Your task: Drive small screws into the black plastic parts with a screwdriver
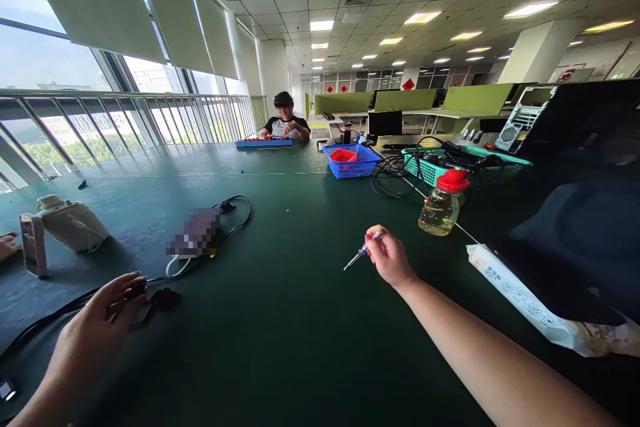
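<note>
Tool [357, 257], slim with a shiny pointed shank, sits pinched in the person's right hand [390, 259] over a smooth, dark green tabletop [290, 333]. It is already in hand, but its tip meets no other item on the table, so any work with it appears undone. The left hand [95, 323] curls over black cable [54, 313]; whether it clamps down cannot be told. Beyond stand a clear, rounded, red-capped bottle [440, 212] and a perforated blue plastic basket [353, 167].

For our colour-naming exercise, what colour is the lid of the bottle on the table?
The lid is red, best seen in the head view.
</note>
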### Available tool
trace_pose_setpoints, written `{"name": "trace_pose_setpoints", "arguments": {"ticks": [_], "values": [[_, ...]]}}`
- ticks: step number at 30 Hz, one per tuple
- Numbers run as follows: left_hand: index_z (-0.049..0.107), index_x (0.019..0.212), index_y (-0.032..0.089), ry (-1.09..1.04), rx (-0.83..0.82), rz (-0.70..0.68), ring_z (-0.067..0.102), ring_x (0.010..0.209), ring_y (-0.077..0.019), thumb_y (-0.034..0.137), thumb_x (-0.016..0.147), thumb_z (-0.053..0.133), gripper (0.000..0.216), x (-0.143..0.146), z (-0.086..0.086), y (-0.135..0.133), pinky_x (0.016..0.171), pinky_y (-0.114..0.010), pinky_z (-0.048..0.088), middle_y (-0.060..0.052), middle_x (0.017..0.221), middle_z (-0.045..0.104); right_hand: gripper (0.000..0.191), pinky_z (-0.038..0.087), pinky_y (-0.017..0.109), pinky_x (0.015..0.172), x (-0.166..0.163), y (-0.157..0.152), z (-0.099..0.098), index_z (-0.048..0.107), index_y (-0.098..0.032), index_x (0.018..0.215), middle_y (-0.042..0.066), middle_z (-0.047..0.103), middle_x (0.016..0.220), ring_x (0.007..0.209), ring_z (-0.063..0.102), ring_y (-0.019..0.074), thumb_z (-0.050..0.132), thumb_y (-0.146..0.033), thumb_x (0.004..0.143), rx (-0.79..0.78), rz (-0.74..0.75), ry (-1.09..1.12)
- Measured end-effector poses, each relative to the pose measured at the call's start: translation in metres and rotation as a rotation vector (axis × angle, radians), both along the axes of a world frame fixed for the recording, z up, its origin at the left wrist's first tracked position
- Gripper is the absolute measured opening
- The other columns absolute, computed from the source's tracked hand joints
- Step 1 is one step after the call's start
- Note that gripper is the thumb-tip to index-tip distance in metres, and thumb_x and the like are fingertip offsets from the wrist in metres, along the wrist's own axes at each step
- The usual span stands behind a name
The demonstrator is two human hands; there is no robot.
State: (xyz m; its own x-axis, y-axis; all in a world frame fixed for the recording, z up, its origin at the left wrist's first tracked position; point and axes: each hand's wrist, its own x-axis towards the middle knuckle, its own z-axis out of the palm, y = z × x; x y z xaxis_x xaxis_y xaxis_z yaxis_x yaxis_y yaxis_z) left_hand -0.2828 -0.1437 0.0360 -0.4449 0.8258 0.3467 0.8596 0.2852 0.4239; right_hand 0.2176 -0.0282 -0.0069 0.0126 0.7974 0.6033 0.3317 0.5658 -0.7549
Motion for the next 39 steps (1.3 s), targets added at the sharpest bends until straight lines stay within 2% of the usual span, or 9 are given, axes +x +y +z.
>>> {"name": "trace_pose_setpoints", "arguments": {"ticks": [4, 9, 12, 15, 18, 22, 29, 35, 39], "values": [[0.065, 0.113, 0.027, -0.004, -0.064, 0.100, 0.070, 0.086, -0.0252, 0.060, 0.079, 0.050, 0.049, -0.003, -0.004, -0.003, 0.066, -0.031, 0.053, -0.002, 0.093, 0.075, 0.026, 0.041, 0.023, 0.047, -0.003, -0.003, 0.000, 0.051, -0.023, 0.082, -0.004, 0.051, 0.058, 0.046, 0.049, 0.0116, 0.049, -0.047, 0.094, 0.016, 0.008, -0.059], [0.068, 0.110, 0.021, 0.158, 0.025, -0.032, 0.066, 0.099, -0.0260, 0.053, 0.086, 0.040, 0.049, -0.009, -0.013, -0.005, 0.078, -0.035, 0.054, -0.009, 0.122, 0.066, 0.030, 0.041, 0.024, 0.046, -0.003, -0.002, -0.002, 0.052, -0.024, 0.082, -0.004, 0.051, 0.058, 0.045, 0.048, 0.0121, 0.050, -0.052, 0.092, -0.020, 0.000, -0.010], [0.063, 0.123, 0.019, 0.114, -0.036, -0.069, 0.067, 0.097, -0.0249, 0.050, 0.086, 0.040, 0.054, -0.007, -0.015, -0.005, 0.080, -0.033, 0.054, -0.009, 0.118, 0.068, 0.031, 0.041, 0.024, 0.045, -0.003, -0.001, -0.003, 0.052, -0.024, 0.081, -0.004, 0.050, 0.057, 0.045, 0.048, 0.0121, 0.052, -0.053, 0.091, -0.041, 0.006, 0.014], [0.062, 0.127, 0.018, 0.112, -0.105, -0.042, 0.068, 0.098, -0.0256, 0.049, 0.087, 0.039, 0.056, 0.000, -0.009, -0.002, 0.083, -0.034, 0.053, -0.008, 0.112, 0.072, 0.030, 0.041, 0.024, 0.045, -0.003, -0.002, -0.003, 0.052, -0.024, 0.081, -0.004, 0.050, 0.057, 0.045, 0.048, 0.0119, 0.053, -0.052, 0.091, -0.052, 0.007, 0.024], [0.066, 0.122, 0.020, 0.203, -0.110, -0.135, 0.067, 0.104, -0.0255, 0.046, 0.089, 0.036, 0.052, 0.006, 0.002, 0.007, 0.089, -0.033, 0.052, -0.006, 0.119, 0.071, 0.028, 0.041, 0.024, 0.045, -0.004, -0.004, -0.002, 0.051, -0.024, 0.081, -0.004, 0.051, 0.058, 0.045, 0.048, 0.0116, 0.053, -0.050, 0.091, -0.049, 0.014, 0.021], [0.068, 0.121, 0.023, 0.230, -0.180, -0.230, 0.069, 0.097, -0.0216, 0.042, 0.090, 0.037, 0.047, 0.006, 0.009, 0.020, 0.089, -0.030, 0.052, -0.002, 0.115, 0.073, 0.028, 0.041, 0.024, 0.045, -0.004, -0.005, -0.002, 0.052, -0.024, 0.082, -0.004, 0.050, 0.058, 0.046, 0.048, 0.0117, 0.053, -0.050, 0.091, -0.037, 0.007, 0.015], [0.067, 0.123, 0.022, 0.237, -0.145, -0.235, 0.070, 0.102, -0.0221, 0.038, 0.090, 0.039, 0.047, 0.000, -0.012, 0.019, 0.091, -0.030, 0.053, -0.002, 0.117, 0.073, 0.031, 0.040, 0.024, 0.045, -0.003, -0.003, -0.002, 0.053, -0.024, 0.080, -0.004, 0.051, 0.058, 0.046, 0.049, 0.0123, 0.057, -0.054, 0.088, -0.064, 0.016, 0.047], [0.069, 0.119, 0.021, 0.249, -0.118, -0.278, 0.067, 0.110, -0.0212, 0.033, 0.086, 0.039, 0.046, -0.005, -0.017, 0.015, 0.101, -0.031, 0.049, -0.001, 0.125, 0.070, 0.031, 0.040, 0.024, 0.045, -0.003, -0.003, -0.003, 0.053, -0.024, 0.081, -0.003, 0.052, 0.059, 0.047, 0.049, 0.0125, 0.056, -0.053, 0.089, -0.066, 0.014, 0.037], [0.068, 0.123, 0.025, 0.315, -0.138, -0.286, 0.067, 0.110, -0.0214, 0.038, 0.087, 0.043, 0.046, -0.010, -0.022, 0.017, 0.099, -0.032, 0.050, 0.001, 0.122, 0.071, 0.032, 0.040, 0.024, 0.045, -0.004, -0.004, -0.002, 0.053, -0.024, 0.080, -0.003, 0.052, 0.058, 0.047, 0.049, 0.0123, 0.057, -0.055, 0.088, -0.073, 0.006, 0.038]]}}
